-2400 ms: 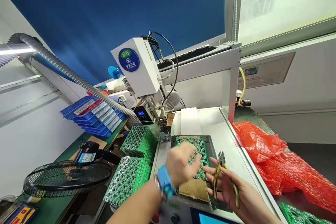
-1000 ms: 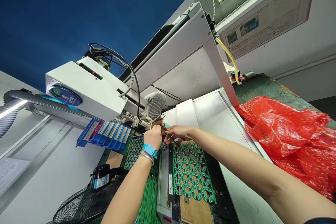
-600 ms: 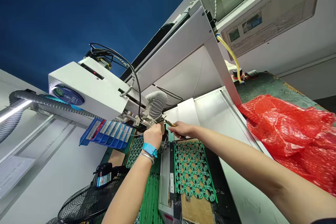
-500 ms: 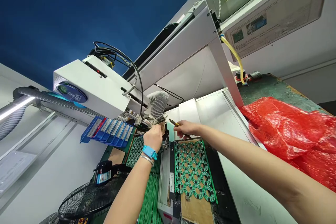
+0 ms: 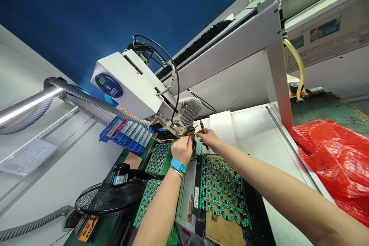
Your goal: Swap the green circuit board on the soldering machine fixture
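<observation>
**Hand work under way at the head (image 5: 129,88); panel (image 5: 220,184) in place**

All positions are taken from the panel. Far left of it lies the fan (image 5: 109,198). Left of it and beyond are the bins (image 5: 127,134), labels showing. The head is above, beyond and to the left. Immediately left are the stacks (image 5: 158,157) of green boards, partly covered by the left arm.

The left hand (image 5: 182,149) is just beyond the panel's left far corner, at the lower end of the head. Its fingers are curled in, tips next to a brown piece (image 5: 190,134); whether they pinch it cannot be told.

The right hand (image 5: 211,140) is directly beyond the panel's far edge, thumb and fingers curled around the cutters (image 5: 203,127). The cutters point up and away from the panel, apparently not biting anything.

The panel lies flat over cardboard (image 5: 225,232). Right of it is red wrap (image 5: 331,157).

Progress, as judged: laying the panel is done; the work at the head appears unfinished, with both hands there. No result is visible at its lower end, which the left hand partly hides.
</observation>
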Demonstrator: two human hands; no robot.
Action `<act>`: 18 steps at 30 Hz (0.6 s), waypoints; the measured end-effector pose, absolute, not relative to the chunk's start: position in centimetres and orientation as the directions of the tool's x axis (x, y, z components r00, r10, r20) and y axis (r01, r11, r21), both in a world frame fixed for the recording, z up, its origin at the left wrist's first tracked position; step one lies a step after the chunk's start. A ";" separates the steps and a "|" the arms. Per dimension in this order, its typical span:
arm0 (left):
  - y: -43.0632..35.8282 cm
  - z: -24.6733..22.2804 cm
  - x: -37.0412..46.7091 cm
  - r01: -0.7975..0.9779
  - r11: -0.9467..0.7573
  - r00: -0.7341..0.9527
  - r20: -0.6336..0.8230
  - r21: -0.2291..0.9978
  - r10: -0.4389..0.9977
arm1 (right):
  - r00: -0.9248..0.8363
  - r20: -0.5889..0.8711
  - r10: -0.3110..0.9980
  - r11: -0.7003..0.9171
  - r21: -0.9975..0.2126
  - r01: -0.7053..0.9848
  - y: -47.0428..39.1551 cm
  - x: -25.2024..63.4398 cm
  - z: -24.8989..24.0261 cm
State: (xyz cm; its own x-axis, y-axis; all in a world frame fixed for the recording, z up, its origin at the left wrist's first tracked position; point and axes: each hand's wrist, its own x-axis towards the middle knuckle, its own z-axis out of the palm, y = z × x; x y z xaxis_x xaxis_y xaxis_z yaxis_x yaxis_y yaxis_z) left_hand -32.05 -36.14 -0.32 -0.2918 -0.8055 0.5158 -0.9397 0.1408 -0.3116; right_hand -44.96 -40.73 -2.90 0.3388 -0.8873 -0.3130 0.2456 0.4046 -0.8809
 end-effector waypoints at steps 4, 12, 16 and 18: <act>-35.4 -0.9 -30.2 -0.862 0.309 -0.507 0.677 -0.402 -0.534 | 0.320 -0.330 -0.888 0.420 -0.866 0.271 -41.3 -43.7 -3.6; -35.5 -1.1 -29.4 -0.857 0.345 -0.509 0.726 -0.382 -0.462 | 0.279 -0.375 -0.884 0.455 -0.829 0.326 -42.1 -42.4 -2.5; -35.8 -1.4 -29.7 -0.854 0.343 -0.518 0.712 -0.392 -0.475 | 0.239 -0.411 -0.880 0.474 -0.798 0.372 -43.0 -42.2 -3.0; -36.1 -1.4 -30.0 -0.854 0.314 -0.520 0.699 -0.415 -0.490 | 0.239 -0.412 -0.879 0.475 -0.786 0.396 -43.5 -42.2 -3.4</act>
